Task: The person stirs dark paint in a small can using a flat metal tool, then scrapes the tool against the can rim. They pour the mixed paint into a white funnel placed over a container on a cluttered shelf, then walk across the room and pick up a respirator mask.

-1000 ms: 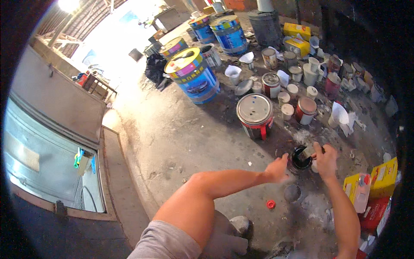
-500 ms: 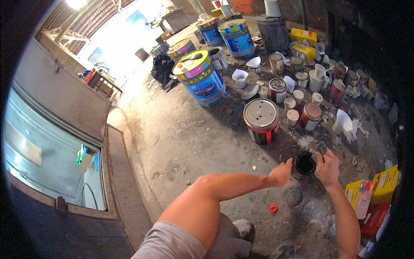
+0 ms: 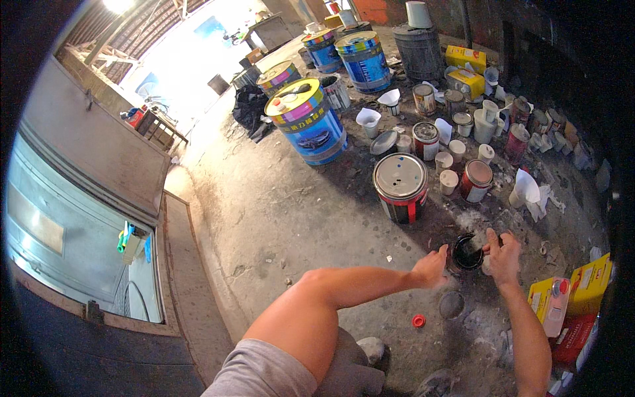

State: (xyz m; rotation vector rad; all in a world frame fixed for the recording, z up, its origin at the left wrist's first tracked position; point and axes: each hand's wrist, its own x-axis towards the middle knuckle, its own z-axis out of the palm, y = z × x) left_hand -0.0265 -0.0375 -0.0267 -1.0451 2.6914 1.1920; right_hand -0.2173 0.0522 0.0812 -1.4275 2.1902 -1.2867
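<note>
A small open can (image 3: 468, 261) with a dark inside stands on the floor in front of me. My left hand (image 3: 432, 266) is closed at its left side, thumb by the rim. Over the opposite rim is my right hand (image 3: 503, 257), its thumb and fingers pinched together around something thin that I cannot make out. A grey shape shows inside the can's mouth, too blurred to name. Beyond the can stands a larger tin (image 3: 401, 177) with a spotted metal lid and a red strip. Nearer me lies a small red cap (image 3: 419, 321).
Tall blue pails (image 3: 311, 135) with yellow lids stand farther off. Paint tins (image 3: 477, 180) and white cups (image 3: 448, 181) crowd the right. Yellow boxes (image 3: 591, 286) and a clear container with a red cap (image 3: 557, 306) sit by my right forearm. A wall with a window (image 3: 79, 245) runs along the left.
My right hand has shifted slightly and turned, and the metallic thing seen by its fingers earlier no longer shows there. A grey shape now appears in the can. My left hand stays put.
</note>
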